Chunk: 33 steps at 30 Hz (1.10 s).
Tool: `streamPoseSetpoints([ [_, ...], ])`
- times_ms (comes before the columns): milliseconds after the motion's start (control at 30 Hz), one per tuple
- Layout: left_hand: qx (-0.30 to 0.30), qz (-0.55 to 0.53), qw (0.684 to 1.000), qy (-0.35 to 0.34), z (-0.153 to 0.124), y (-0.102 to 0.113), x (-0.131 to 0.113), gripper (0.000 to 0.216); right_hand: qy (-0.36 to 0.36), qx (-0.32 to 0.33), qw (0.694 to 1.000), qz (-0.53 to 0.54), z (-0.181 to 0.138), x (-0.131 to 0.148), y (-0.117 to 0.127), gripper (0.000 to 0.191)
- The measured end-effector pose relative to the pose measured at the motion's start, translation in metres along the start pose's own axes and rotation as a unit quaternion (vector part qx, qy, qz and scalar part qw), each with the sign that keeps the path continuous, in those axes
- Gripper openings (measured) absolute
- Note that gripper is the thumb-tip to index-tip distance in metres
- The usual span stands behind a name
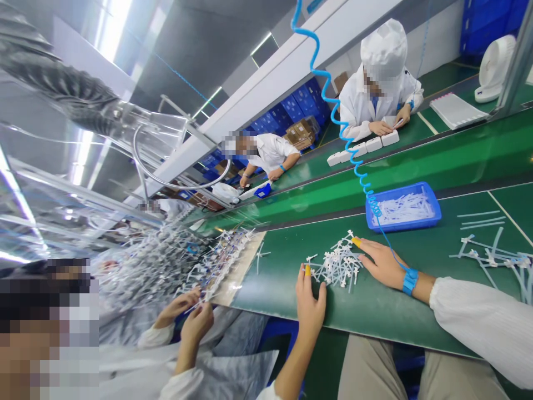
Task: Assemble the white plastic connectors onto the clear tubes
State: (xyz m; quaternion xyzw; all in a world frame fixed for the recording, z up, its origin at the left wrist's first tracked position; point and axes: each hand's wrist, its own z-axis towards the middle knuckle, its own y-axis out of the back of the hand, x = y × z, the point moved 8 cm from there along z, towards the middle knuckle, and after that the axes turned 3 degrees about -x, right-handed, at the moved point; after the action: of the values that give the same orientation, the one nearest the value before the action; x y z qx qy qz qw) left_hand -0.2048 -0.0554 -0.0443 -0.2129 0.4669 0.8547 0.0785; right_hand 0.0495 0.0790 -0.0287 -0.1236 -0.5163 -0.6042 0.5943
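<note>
A loose pile of small white plastic connectors with short translucent tubes (pixel 338 262) lies on the green tabletop. At its near left edge is my left hand (pixel 310 303), fingers apart, a yellow cover on one fingertip. My right hand (pixel 381 264) reaches in from the right with fingers stretched out, one yellow-covered fingertip touching or very close to a connector at the pile's upper edge. Neither hand grips anything. Around my right wrist is a blue strap (pixel 410 281), with a coiled blue cord (pixel 353 150) running up from it.
Behind my right hand stands a blue bin (pixel 403 226) holding cut tubes. More tube assemblies (pixel 493 258) lie at the right. A co-worker's hands (pixel 195 316) work at the left beside a dense heap of tubed parts (pixel 145 266). Two people sit across the green conveyor (pixel 308 183).
</note>
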Motion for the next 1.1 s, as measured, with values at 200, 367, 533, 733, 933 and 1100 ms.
streamPoseSetpoints([
  [200,-0.019,0.028,0.999,-0.024,-0.002,0.015,-0.024,0.066,-0.021,-0.029,0.999,0.032,0.002,0.003,0.012,0.05],
  [367,0.086,0.09,0.955,-0.268,-0.015,0.01,-0.07,0.052,-0.043,-0.043,0.997,0.042,0.003,-0.001,0.017,0.041],
  [533,0.242,0.105,0.903,-0.34,-0.017,-0.011,-0.083,0.047,-0.071,-0.025,0.996,0.039,0.006,-0.001,0.023,0.031],
  [733,0.232,0.111,0.931,-0.261,-0.007,-0.014,-0.075,0.051,-0.078,-0.004,0.996,0.035,0.008,0.003,0.022,0.032],
  [933,0.199,0.099,0.954,-0.202,-0.003,-0.011,-0.067,0.06,-0.081,-0.031,0.994,0.064,0.009,-0.005,0.023,0.026],
  [1100,0.198,0.106,0.938,-0.262,-0.009,-0.008,-0.073,0.058,-0.081,-0.065,0.991,0.088,0.01,-0.012,0.023,0.02],
])
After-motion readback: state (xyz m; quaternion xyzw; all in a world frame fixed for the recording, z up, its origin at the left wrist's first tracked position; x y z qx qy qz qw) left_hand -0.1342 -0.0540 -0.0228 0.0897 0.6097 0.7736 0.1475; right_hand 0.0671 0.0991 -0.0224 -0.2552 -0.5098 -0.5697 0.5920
